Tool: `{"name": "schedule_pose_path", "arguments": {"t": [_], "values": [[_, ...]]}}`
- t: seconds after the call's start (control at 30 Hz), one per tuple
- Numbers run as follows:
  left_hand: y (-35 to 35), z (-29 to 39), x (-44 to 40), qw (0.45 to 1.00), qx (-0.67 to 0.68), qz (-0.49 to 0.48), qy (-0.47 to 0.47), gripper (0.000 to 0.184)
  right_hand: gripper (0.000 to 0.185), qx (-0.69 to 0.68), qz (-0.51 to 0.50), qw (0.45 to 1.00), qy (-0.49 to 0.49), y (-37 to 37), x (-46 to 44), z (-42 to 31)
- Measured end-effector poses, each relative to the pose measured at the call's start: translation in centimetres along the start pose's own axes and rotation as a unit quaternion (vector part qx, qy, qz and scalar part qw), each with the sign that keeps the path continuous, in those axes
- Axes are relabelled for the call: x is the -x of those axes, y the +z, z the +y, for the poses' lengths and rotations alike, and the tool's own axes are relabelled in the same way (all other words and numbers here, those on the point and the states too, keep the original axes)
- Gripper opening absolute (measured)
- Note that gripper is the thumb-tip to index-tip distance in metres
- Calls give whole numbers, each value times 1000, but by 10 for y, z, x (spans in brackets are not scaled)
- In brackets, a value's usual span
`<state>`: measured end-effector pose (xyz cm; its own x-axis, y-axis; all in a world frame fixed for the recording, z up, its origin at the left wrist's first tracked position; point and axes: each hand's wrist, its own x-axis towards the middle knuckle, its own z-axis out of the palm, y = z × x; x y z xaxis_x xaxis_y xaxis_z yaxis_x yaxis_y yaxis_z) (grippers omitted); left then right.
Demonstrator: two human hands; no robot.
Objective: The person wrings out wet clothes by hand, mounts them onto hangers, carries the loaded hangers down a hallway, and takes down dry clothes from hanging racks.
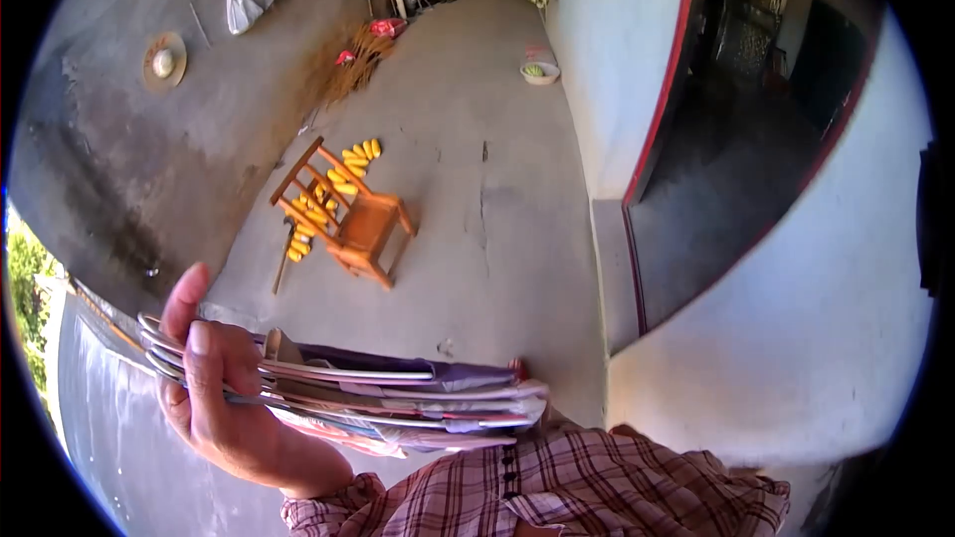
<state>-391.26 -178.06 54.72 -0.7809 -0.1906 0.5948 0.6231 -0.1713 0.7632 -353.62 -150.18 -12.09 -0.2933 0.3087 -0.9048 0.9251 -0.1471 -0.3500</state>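
My left hand (pixel 224 378) is closed around a bunch of several clothes hangers (pixel 343 372) at the lower left, with one finger sticking up. Thin pale hanger bars stretch rightward from my grip, stacked close together. Folded garments (pixel 468 375) in purple, pinkish and whitish tones hang from them, against the front of my plaid shirt (pixel 597 482). I cannot make out my right hand; the garments and my shirt fill the area where it could be.
Ahead on the concrete floor stands a wooden chair (pixel 370 224), with yellow corn cobs (pixel 348 167) around it. Straw hats (pixel 164 62) and white bags (pixel 242 10) hang on the left wall. A red-framed doorway (pixel 659 129) opens at right. A basin (pixel 540 74) sits farther back.
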Motion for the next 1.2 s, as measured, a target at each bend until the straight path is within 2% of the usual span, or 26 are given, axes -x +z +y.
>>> {"name": "schedule_pose_path", "arguments": {"t": [0.1,0.13,0.2,0.27,0.33,0.37,0.4,0.43,0.53,0.57,0.6,0.63,0.67,0.7,0.73,0.77,0.8,0.83,0.87,1.07,1.2], "values": [[76,-49,-56,999,-17,-10,-41,33,19,71,-31,997,12,-52,-27,-79],[94,-67,-79,998,11,-43,-40,32,20,86,-36,996,10,-74,-37,-109],[135,-100,-124,998,28,-45,-26,31,22,120,-31,992,-15,-120,-58,-177],[173,-131,-166,998,37,-45,-20,31,24,229,-14,969,-92,-172,-91,-252],[207,-163,-201,997,53,-59,-20,24,27,375,57,898,-223,-223,-133,-340],[222,-180,-216,995,67,-75,-22,24,28,273,91,928,-236,-244,-152,-386],[241,-199,-228,993,78,-82,-27,24,24,56,55,974,-213,-255,-127,-454],[260,-218,-240,992,88,-89,-33,25,21,-165,17,969,-183,-261,-103,-515],[321,-277,-277,989,100,-88,-67,29,12,-143,109,950,-255,-269,-98,-645],[339,-302,-292,991,84,-82,-69,30,13,32,139,928,-343,-275,-115,-670],[358,-324,-306,989,100,-89,-70,31,13,207,166,869,-418,-285,-141,-693],[372,-347,-324,985,117,-96,-82,30,13,375,187,775,-473,-290,-164,-713],[391,-372,-340,982,134,-103,-89,29,16,418,228,763,-437,-289,-183,-724],[411,-393,-359,981,130,-101,-100,32,17,351,222,801,-432,-293,-219,-714],[429,-413,-381,979,138,-108,-103,31,19,394,180,814,-386,-297,-250,-706],[449,-429,-402,979,138,-105,-106,31,22,157,58,968,-189,-299,-254,-705],[470,-445,-422,979,140,-103,-109,31,24,163,18,951,-263,-306,-332,-657],[489,-467,-442,977,154,-100,-104,30,23,87,30,990,-105,-304,-308,-665],[509,-484,-460,977,156,-104,-104,30,22,59,36,996,-50,-309,-291,-680],[634,-621,-531,970,172,-132,-110,23,16,-19,55,997,44,-371,-333,-775],[710,-712,-583,982,133,-96,-96,24,13,-32,45,995,86,-418,-406,-862]]}}
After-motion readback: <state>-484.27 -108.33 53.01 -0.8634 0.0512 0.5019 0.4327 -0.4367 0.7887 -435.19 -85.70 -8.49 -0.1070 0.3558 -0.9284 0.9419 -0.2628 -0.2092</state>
